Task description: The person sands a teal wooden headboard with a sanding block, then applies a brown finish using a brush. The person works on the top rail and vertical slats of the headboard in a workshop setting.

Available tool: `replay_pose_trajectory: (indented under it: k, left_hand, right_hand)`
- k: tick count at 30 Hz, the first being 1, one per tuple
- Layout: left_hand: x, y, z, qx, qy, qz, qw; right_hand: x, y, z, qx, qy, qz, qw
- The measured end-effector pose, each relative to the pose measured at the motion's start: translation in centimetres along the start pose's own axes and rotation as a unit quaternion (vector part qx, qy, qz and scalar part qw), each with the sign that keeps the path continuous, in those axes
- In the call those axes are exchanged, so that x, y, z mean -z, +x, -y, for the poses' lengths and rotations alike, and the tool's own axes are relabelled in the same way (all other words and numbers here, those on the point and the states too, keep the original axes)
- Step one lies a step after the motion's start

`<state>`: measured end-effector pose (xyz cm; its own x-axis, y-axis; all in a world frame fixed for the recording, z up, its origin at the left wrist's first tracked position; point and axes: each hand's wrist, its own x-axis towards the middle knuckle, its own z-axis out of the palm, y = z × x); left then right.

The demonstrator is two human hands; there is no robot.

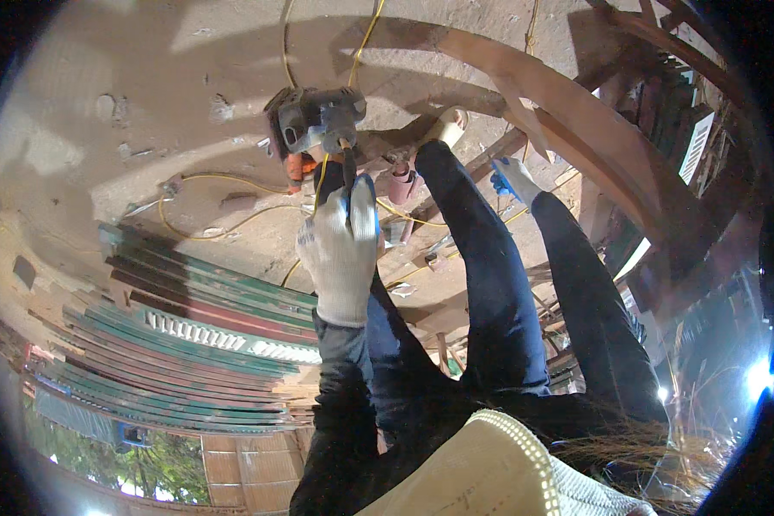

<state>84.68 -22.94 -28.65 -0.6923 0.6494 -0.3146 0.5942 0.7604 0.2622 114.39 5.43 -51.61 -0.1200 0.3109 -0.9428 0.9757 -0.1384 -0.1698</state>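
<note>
My left hand (pixel 342 249), in a white knit glove with some blue on it, is closed around a dark tapered piece (pixel 349 168). That piece points at a black power tool (pixel 318 120) with an orange part, standing on the ground just beyond the hand. The exact kind of tool cannot be made out. Over on the right, my right hand (pixel 516 179) wears a similar glove; its blue-coated fingers look apart, with nothing seen in them. It is beside a long wooden piece (pixel 477 168). Between the hands sits a reddish-brown roll (pixel 402 186).
A large curved wooden piece (pixel 568 107) arches across the right. Stacked green and reddish slats (pixel 206 297) lie on the left. A yellow cord (pixel 224 178) loops over the dusty ground near the tool. My bent knees (pixel 490 275) are between my arms.
</note>
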Motion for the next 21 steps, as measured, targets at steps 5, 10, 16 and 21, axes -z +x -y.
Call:
replay_pose_trajectory:
  k: [5,10,16,21]
  left_hand:
    - [-3.4,-1.2,-0.8,0.126,-0.202,0.014,0.971]
    - [-5.1,-5.8,-0.1,0.323,-0.304,0.147,0.884]
    - [-7.2,-2.8,0.6,0.121,-0.249,0.1,0.956]
    - [-7.5,0.4,0.4,0.358,-0.38,0.236,0.82]
  right_hand:
    - [2.1,13.1,-5.7,-0.001,0.63,-0.006,0.777]
    - [2.7,22.8,0.6,0.111,0.03,-0.275,0.955]
    - [3.7,26.5,1.6,0.105,-0.133,-0.326,0.93]
    - [3.9,28.3,2.2,0.111,-0.159,-0.34,0.92]
